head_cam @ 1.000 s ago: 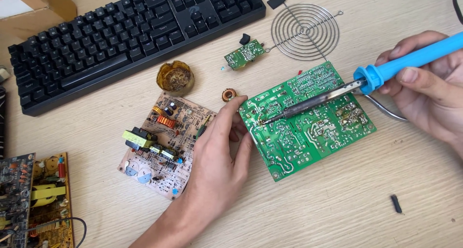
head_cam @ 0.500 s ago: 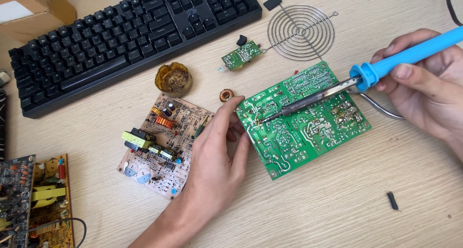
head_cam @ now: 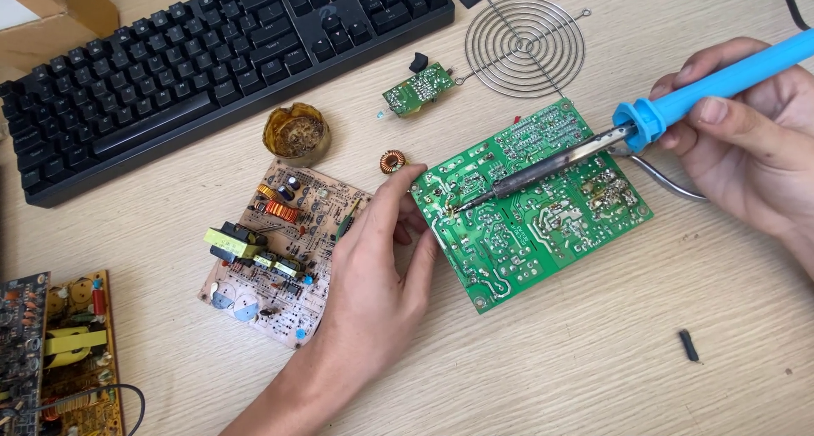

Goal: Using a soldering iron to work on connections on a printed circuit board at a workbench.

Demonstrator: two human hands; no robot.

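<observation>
meanwhile left hand [head_cam: 373,275] fingers press flat on green board [head_cam: 543,207], right hand [head_cam: 746,139] fingers clamped on soldering iron [head_cam: 678,105].

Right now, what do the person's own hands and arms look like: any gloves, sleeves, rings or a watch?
Both are bare. The left hand has no glove or ring, and its forearm shows no sleeve or watch down to the frame edge. The right hand is also ungloved and ringless, with short, plain nails; its wrist is cut off at the frame edge.
</observation>
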